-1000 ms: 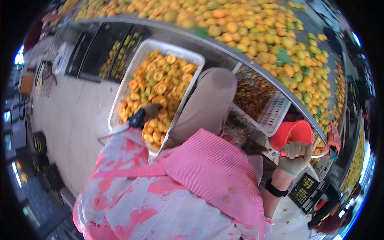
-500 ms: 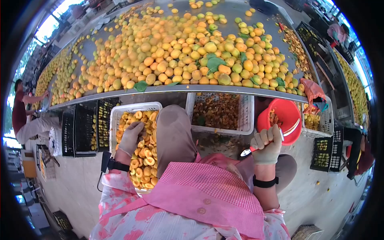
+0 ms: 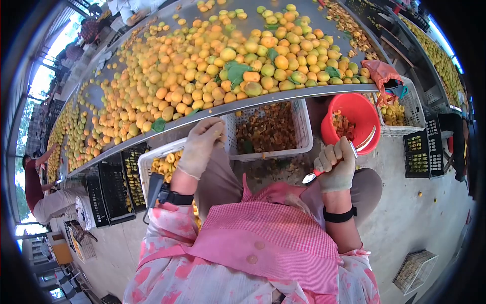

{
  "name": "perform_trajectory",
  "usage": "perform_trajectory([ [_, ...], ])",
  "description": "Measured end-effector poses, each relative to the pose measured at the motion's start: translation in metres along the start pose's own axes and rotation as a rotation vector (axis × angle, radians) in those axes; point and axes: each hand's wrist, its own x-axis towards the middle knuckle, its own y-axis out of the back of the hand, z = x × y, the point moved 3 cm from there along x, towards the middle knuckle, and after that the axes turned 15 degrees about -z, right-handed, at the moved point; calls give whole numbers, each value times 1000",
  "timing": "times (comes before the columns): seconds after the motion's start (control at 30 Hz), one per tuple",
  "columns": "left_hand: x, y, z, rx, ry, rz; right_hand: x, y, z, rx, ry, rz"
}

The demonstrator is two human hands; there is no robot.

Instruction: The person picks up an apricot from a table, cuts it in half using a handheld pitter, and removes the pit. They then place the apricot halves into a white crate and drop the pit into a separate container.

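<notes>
My left hand, in a pale glove, is raised just below the metal table edge with its fingers pinched together. A small brownish bit shows at the fingertips, and I cannot tell what it is. Below that hand, a white crate of halved apricots is partly covered by my arm. My right hand, also gloved, is closed around a red-handled pitting tool whose shiny, spoon-like tip sticks out on the left. Just beyond that fist stands a red bucket with orange-brown scraps inside.
Whole apricots and a few green leaves heap the metal table. Under its edge sits a white crate of brown scraps. Black crates stand at left. A person sits farther left.
My left hand has lifted out of the crate of halved apricots and moved up and right toward the table edge, its fingers now pinched. My right hand still grips the tool. The view has tilted.
</notes>
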Motion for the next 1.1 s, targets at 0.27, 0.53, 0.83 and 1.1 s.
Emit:
perform_trajectory([
  [0.27, 91, -26, 1, 913, -377, 205, -2, 7, 0, 15, -1, 35],
  [0.53, 149, -37, 3, 1256, -332, 209, -6, 2, 0, 26, -22, 16],
  [0.83, 116, -49, 9, 550, -404, 87, -2, -12, 10, -199, -141, 22],
  [1.1, 48, -104, 31, 263, -441, -211, 4, -26, 15, -307, -221, -70],
])
